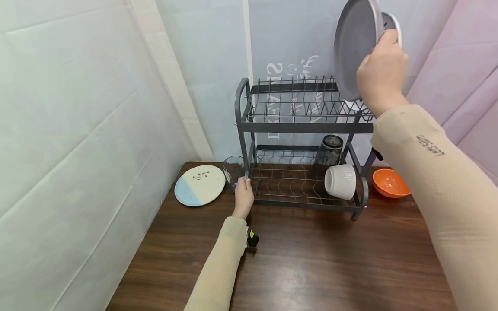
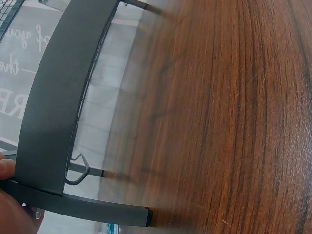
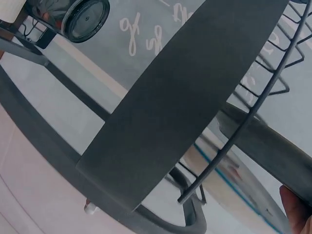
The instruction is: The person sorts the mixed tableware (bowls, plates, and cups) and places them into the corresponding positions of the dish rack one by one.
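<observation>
A round grey plate (image 1: 355,47) is tilted on edge over the right end of the dish rack's (image 1: 305,128) upper tier. My right hand (image 1: 383,71) grips it by its right edge; in the right wrist view the plate (image 3: 273,151) appears edge-on beside my fingertips (image 3: 294,212). Behind it, a pale-rimmed plate (image 3: 234,187) is partly hidden. My left hand (image 1: 243,198) holds the rack's lower left front frame, its fingers around the metal. A white ribbed cup (image 1: 341,181) lies tilted on the lower tier, next to a dark glass (image 1: 330,151).
Left of the rack, a cream and light-blue plate (image 1: 199,185) lies on the wooden table (image 1: 303,259), beside a clear glass bowl or cup (image 1: 232,168). An orange bowl (image 1: 390,182) sits to the right. Cloth sheets (image 1: 202,77) hang behind.
</observation>
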### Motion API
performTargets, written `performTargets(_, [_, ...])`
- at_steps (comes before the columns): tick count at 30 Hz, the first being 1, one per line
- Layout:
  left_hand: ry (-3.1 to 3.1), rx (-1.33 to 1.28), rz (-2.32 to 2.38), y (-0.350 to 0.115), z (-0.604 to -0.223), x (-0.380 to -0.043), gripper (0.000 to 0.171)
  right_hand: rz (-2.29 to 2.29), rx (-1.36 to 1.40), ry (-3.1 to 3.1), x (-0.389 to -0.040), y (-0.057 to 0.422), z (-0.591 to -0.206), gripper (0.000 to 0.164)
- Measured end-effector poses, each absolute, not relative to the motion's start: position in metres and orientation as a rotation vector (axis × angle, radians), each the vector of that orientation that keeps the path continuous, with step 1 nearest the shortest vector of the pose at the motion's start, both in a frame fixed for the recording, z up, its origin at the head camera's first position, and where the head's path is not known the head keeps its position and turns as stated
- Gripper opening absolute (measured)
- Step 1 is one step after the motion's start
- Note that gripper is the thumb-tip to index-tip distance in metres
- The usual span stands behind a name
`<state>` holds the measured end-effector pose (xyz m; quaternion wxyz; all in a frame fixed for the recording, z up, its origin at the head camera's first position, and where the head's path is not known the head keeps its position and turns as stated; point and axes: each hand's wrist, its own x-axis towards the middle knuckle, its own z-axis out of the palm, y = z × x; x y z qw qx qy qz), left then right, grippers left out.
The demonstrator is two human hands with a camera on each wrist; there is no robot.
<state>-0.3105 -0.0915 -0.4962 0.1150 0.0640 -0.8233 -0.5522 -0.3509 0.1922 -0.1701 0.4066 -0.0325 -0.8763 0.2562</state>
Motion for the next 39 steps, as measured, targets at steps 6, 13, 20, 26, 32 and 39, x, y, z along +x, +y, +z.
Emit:
performTargets(6, [-2.406, 0.185, -1.616, -0.09, -0.496, -0.31, 0.033, 0.613, -0.081, -2.271, -0.353, 0.188, -0.176, 0.038])
performTargets(13, [-2.401, 0.188, -1.634, -0.089, -0.494, -0.31, 0.034, 0.63, -0.085, -2.279, -0.357, 0.186, -0.182, 0.038])
performTargets(20, [-2.402, 0.182, -1.636, -0.088, -0.493, -0.311, 0.033, 0.625, -0.122, -2.335, -0.358, 0.185, -0.184, 0.041])
performTargets(26, [-2.409, 0.194, -1.621, -0.087, -0.493, -0.311, 0.032, 0.611, -0.13, -2.391, -0.36, 0.185, -0.187, 0.04])
performTargets(32, [-2.414, 0.19, -1.636, -0.088, -0.493, -0.312, 0.033, 0.608, -0.117, -2.364, -0.364, 0.185, -0.19, 0.04])
performTargets(39, [-2.406, 0.2, -1.652, -0.091, -0.495, -0.313, 0.034, 0.618, -0.125, -2.402, -0.365, 0.182, -0.19, 0.041])
